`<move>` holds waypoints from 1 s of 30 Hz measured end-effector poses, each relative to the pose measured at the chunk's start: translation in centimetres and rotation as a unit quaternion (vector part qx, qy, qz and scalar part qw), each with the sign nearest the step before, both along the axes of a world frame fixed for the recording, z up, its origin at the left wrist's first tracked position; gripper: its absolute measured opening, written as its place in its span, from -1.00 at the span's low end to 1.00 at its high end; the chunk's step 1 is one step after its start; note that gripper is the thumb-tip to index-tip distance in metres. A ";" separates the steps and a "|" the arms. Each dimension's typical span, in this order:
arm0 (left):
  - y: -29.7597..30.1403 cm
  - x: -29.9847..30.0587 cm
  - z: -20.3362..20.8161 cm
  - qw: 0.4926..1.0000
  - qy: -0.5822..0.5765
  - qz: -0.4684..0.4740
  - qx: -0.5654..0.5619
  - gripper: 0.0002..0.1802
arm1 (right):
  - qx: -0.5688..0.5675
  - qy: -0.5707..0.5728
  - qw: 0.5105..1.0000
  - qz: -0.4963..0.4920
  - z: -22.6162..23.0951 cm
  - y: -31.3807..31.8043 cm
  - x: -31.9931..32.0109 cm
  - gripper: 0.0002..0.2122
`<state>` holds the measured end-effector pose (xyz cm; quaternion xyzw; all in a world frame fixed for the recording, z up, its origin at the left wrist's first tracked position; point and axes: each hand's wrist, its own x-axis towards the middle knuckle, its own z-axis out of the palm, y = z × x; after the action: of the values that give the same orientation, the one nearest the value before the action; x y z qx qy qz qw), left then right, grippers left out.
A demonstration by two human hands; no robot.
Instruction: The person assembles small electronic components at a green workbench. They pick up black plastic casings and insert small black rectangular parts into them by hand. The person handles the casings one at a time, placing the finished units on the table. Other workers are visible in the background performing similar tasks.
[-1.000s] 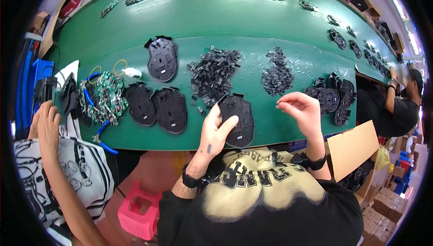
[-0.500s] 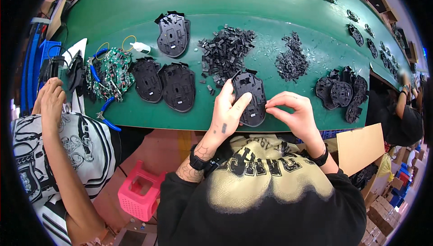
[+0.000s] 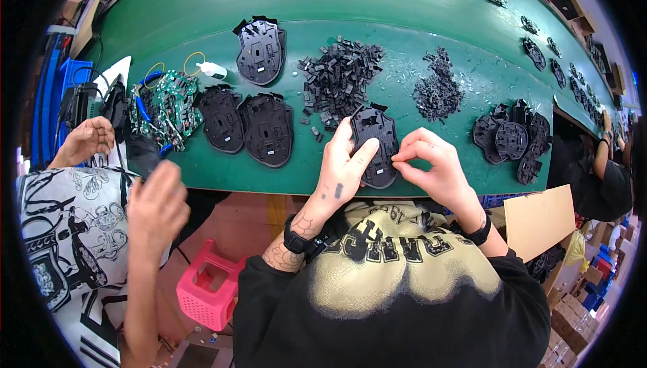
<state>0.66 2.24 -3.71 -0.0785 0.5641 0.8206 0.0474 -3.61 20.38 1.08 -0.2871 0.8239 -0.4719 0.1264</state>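
My left hand [image 3: 341,167] is closed round the left side of a black plastic mouse shell [image 3: 379,149], thumb lying across its inner face. The shell stands tilted at the table's near edge, with moulded ribs and a small white label showing. At its lower right edge is my right hand [image 3: 435,162], thumb and forefinger pinched together. Whatever those fingertips hold, if anything, is too small to make out. Just beyond the shell lies a heap of small black plastic pieces [image 3: 340,75].
Three similar shells [image 3: 268,129] lie left of my hands. Further left are green circuit boards [image 3: 172,108], a white bottle [image 3: 213,70] and a co-worker's blurred hand [image 3: 158,199]. A pile of finer black bits [image 3: 438,88] and stacked black parts [image 3: 512,139] sit to the right.
My right hand has shifted slightly left and its fingers have curled more; the shell stays in my left hand. The co-worker's hands have moved apart, and the blue-handled tool by the table edge is mostly out of sight.
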 end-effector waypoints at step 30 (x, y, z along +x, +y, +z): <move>-2.5 0.0 2.3 0.991 0.026 0.116 0.057 -0.72 | 0.178 0.074 0.980 0.056 -0.8 -3.0 -15.6 -0.90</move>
<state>0.69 -0.28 -1.43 -0.1189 0.5049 0.8530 -0.0586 -19.16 17.36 0.29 -0.3395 0.8847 -0.2871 0.1402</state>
